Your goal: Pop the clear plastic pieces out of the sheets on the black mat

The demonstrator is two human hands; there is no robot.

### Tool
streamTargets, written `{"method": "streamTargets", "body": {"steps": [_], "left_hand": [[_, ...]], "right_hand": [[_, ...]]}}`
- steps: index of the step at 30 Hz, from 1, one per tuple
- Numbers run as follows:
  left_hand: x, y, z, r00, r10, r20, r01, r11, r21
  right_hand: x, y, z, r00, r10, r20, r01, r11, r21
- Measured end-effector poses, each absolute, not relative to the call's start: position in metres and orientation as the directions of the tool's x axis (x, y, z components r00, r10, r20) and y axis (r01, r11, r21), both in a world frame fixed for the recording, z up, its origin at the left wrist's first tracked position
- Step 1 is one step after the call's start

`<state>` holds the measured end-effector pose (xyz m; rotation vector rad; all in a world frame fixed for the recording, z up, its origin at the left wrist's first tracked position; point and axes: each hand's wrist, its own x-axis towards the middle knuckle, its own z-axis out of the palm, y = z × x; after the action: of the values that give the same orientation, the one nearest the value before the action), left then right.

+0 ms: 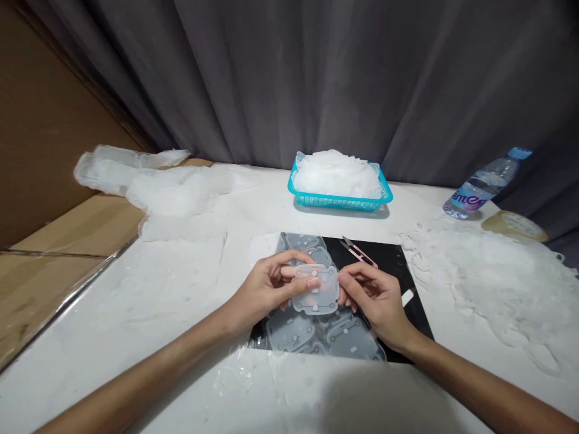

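Observation:
A translucent whitish plastic piece (316, 290) with small holes is held above a black mat (409, 271) in the middle of the white table. My left hand (266, 288) grips its left edge with thumb and fingers. My right hand (373, 295) pinches its right edge. Beneath the hands a sheet of several similar moulded plastic pieces (316, 334) lies on the mat. Small pink snips (359, 252) rest on the mat just beyond my right hand.
A turquoise basket (339, 200) heaped with whitish plastic pieces stands at the back. Loose plastic scraps (488, 271) spread over the right side, clear plastic bags (154, 181) lie at the left. A water bottle (484, 184) and a tape roll (513, 224) sit far right. Cardboard (58, 223) borders the left.

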<state>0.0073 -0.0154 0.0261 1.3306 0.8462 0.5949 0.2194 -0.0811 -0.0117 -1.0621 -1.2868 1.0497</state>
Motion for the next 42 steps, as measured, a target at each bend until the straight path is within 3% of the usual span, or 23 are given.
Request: {"method": "streamTargets", "body": {"steps": [10, 18, 27, 31, 42], "left_hand": [[0.009, -0.019, 0.031, 0.598, 0.796, -0.09, 0.111, 0.029, 0.993], [0.007, -0.019, 0.031, 0.613, 0.789, -0.038, 0.153, -0.071, 0.986], [0.009, -0.016, 0.026, 0.614, 0.771, -0.167, 0.033, 0.186, 0.982], [0.01, -0.014, 0.024, 0.652, 0.717, -0.247, 0.085, 0.255, 0.963], [0.011, -0.012, 0.012, 0.699, 0.65, -0.296, 0.059, 0.36, 0.931]], "right_hand": [[0.22, -0.083, -0.018, 0.026, 0.903, 0.429, 0.186, 0.417, -0.89], [0.22, -0.085, -0.014, 0.01, 0.862, 0.507, 0.252, 0.488, -0.836], [0.219, -0.084, -0.014, 0.024, 0.912, 0.41, 0.173, 0.4, -0.9], [0.219, -0.085, -0.016, 0.018, 0.919, 0.393, 0.164, 0.385, -0.908], [0.221, -0.086, -0.009, -0.089, 0.846, 0.526, 0.291, 0.527, -0.798]]}}
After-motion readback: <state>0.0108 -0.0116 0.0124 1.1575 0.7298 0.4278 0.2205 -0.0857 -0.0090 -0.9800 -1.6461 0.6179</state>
